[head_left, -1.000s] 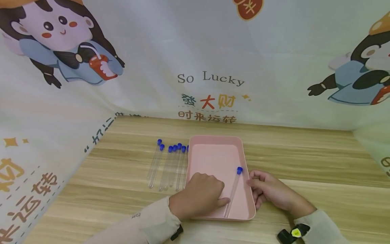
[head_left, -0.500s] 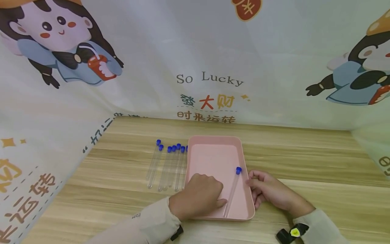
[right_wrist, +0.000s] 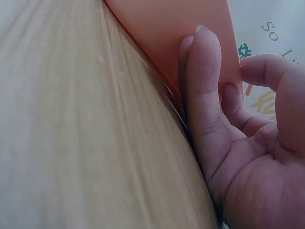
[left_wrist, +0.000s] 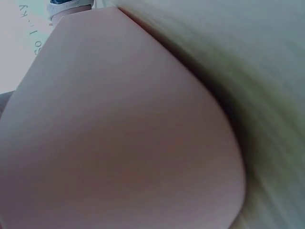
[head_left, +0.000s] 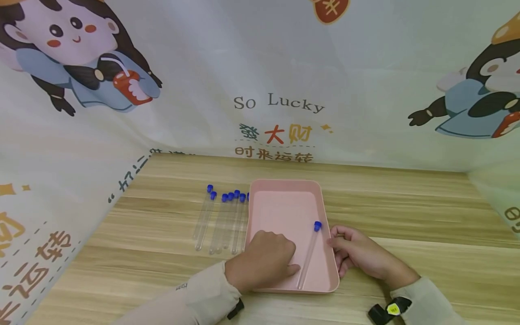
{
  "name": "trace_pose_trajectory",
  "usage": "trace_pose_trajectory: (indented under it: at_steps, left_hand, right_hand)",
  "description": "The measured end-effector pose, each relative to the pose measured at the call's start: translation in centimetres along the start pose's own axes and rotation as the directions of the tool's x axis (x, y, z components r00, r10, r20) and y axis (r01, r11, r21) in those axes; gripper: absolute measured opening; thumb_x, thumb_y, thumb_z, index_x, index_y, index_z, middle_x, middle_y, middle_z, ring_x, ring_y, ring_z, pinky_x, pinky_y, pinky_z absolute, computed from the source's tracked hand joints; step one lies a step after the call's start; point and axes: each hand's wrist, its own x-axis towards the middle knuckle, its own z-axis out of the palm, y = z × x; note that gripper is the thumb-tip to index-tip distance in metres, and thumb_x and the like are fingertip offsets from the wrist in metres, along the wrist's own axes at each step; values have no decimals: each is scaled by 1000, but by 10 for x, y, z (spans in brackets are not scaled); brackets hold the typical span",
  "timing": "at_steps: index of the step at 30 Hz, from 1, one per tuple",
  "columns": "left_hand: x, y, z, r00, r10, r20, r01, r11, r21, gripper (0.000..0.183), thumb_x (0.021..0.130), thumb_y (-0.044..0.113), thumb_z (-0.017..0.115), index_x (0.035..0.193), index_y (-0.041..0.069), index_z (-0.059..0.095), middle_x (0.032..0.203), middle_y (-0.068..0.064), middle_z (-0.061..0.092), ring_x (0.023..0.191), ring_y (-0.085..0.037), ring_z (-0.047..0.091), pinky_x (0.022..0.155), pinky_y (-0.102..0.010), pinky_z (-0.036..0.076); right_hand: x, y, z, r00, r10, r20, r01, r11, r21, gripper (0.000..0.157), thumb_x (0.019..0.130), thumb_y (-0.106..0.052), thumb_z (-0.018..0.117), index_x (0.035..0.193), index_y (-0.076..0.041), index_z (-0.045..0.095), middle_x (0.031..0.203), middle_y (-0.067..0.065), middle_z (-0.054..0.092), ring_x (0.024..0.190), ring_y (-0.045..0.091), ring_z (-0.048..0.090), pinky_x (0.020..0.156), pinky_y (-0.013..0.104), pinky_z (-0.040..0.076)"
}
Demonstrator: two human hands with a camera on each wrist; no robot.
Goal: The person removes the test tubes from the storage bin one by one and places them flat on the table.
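Observation:
A pink tray point(head_left: 287, 291) lies on the table with one blue-capped test tube point(head_left: 309, 255) slanting along its right side. My left hand point(head_left: 264, 262) is held fist-like over the tray's front left, knuckles up; its thumb points toward the tube without touching it. Its other fingers are hidden from above, and the left wrist view shows none of them clearly. With my right hand point(head_left: 361, 255) I hold the tray's right side. In the right wrist view its thumb point(right_wrist: 259, 67) is at the rim, while fingers point(right_wrist: 205, 59) lie against the outer wall.
Several blue-capped test tubes point(head_left: 213, 221) lie roughly side by side left of the tray, one partly hidden by it. Printed cloth point(head_left: 280, 58) stands behind the wooden table point(head_left: 406, 203) and down its sides. Dark straps with small devices point(head_left: 392, 309) sit at both wrists.
Both hands, the tray and the tubes keep their places. The head view shifts slightly, and the left thumb sits a little farther from the tube.

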Motion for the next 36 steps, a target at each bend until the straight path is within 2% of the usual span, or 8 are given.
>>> trace_pose_trajectory:
  at_steps: [9, 16, 36]
  left_hand:
    - [2, -1, 3, 1000, -3, -6, 3, 1000, 2, 39, 88, 49, 70, 66, 18, 60, 61, 4, 59, 52, -11, 49, 49, -34, 41]
    - [2, -1, 4, 1000, 25, 11, -25, 1000, -13, 38, 90, 48, 69, 68, 18, 59, 61, 5, 58, 53, -10, 50, 50, -33, 41]
    - [1, -5, 5, 1000, 17, 6, -16, 999, -38, 39, 89, 42, 71, 63, 19, 53, 59, 7, 53, 52, -9, 45, 49, -32, 38]
  right_hand:
    - [1, 0, 0, 1000, 6, 0, -6, 1000, 2, 12, 103, -18, 50, 98, -9, 46, 77, 1, 60, 60, 11, 63, 54, 29, 55]
    - [0, 1, -1, 1000, 8, -4, -8, 1000, 2, 11, 102, -18, 51, 98, -10, 44, 76, 1, 61, 59, 11, 63, 54, 29, 56]
    - [0, 1, -1, 1000, 7, 2, -7, 1000, 0, 13, 103, -19, 50, 99, -8, 44, 76, 1, 61, 59, 12, 63, 54, 29, 56]
